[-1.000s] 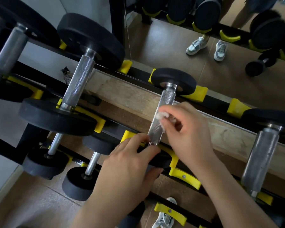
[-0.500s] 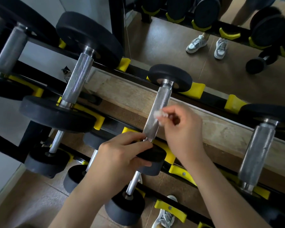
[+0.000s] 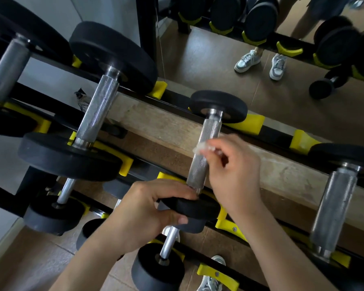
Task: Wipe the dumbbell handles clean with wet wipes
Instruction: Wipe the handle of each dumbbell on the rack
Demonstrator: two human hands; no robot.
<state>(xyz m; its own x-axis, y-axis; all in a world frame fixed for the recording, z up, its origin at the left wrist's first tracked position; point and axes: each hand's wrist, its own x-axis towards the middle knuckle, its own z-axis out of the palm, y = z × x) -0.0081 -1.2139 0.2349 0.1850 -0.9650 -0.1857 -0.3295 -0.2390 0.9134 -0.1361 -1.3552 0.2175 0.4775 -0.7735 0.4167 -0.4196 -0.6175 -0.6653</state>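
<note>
A small black dumbbell with a knurled steel handle (image 3: 206, 143) lies across the top tier of the rack. My left hand (image 3: 147, 211) grips its near black head (image 3: 193, 208), fingers over the top and thumb underneath. My right hand (image 3: 233, 171) pinches a crumpled white wet wipe (image 3: 202, 148) against the right side of the handle, about midway along it. The far head (image 3: 218, 106) rests on a yellow cradle.
A larger dumbbell (image 3: 97, 110) lies to the left and another (image 3: 334, 206) to the right on the same tier. Smaller dumbbells (image 3: 158, 267) sit on the lower tiers among yellow cradles (image 3: 252, 122). A mirror behind reflects the floor and sneakers (image 3: 247, 60).
My right hand has slid the wipe up the handle toward the far head. My left hand shifted from covering the near head's top to gripping its left edge.
</note>
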